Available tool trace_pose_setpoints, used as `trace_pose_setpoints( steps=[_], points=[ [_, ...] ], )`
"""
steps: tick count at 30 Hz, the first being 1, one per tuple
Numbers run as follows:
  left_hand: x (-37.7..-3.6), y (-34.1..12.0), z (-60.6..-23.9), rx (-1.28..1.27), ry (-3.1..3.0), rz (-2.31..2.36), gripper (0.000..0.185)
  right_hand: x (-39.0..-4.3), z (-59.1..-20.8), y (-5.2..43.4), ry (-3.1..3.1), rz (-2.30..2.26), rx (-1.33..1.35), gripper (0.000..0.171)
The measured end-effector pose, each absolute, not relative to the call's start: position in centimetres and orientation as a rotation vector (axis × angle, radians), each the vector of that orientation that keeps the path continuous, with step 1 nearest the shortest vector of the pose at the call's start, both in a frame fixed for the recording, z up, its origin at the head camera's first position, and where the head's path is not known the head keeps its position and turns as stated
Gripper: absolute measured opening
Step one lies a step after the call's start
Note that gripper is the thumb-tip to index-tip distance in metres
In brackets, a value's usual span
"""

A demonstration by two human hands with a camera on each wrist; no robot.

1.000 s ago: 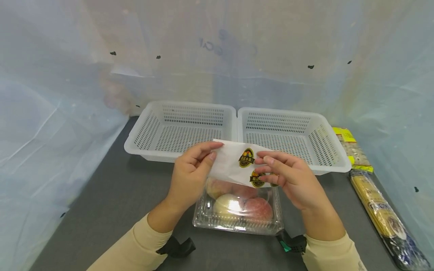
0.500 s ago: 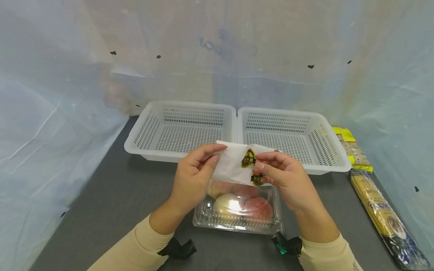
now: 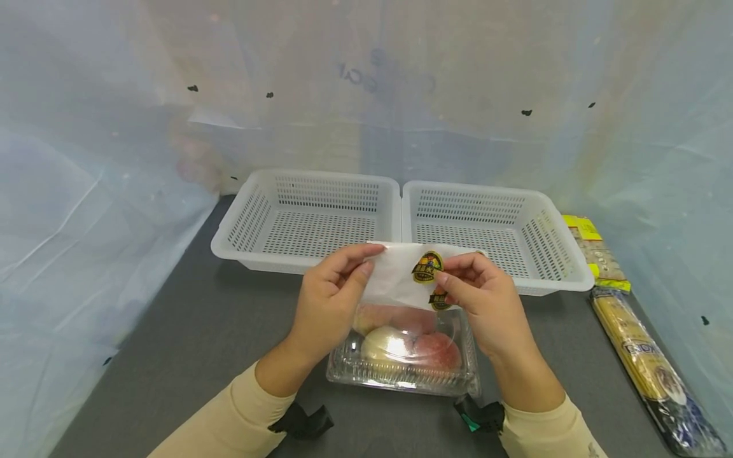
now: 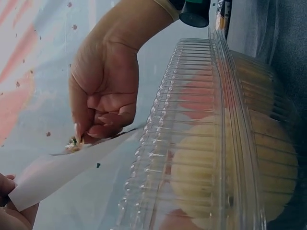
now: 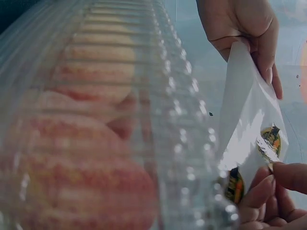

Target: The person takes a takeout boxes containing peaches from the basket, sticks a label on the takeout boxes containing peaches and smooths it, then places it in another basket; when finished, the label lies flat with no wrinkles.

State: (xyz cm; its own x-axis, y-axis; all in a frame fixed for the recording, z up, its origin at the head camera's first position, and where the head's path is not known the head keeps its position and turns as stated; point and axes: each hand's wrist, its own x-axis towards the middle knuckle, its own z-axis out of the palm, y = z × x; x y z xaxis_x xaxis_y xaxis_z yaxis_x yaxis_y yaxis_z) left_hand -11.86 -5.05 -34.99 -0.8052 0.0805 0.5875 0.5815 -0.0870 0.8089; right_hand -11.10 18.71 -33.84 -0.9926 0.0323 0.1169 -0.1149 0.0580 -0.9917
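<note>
Both hands hold a white sticker sheet (image 3: pixel 401 275) above the clear fruit box (image 3: pixel 403 353) on the table (image 3: pixel 200 331) — left hand (image 3: pixel 329 299) pinching its edge, right hand (image 3: pixel 481 299) pinching a round sticker (image 3: pixel 427 267). Peeling step, I judge; next needs a steady pull with the sheet held taut.

1. A makeshift recording booth, not a lived-in room: translucent plastic sheeting (image 3: pixel 114 159) walls in a dark grey table (image 3: pixel 189 331) at the back and on both sides.
2. Two white perforated baskets (image 3: pixel 309 216) stand at the table's far edge; packaged noodles (image 3: pixel 647 362) lie to their right.
</note>
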Motion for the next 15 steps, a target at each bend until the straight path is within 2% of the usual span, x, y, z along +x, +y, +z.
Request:
trace_pose_setpoints(
  steps=[15],
  points=[
    [-12.18,-5.25,-34.74,-0.561,-1.829,-2.050,0.026,-10.42,-33.40,18.51,-2.114,2.017,0.160,0.016]
  ],
)
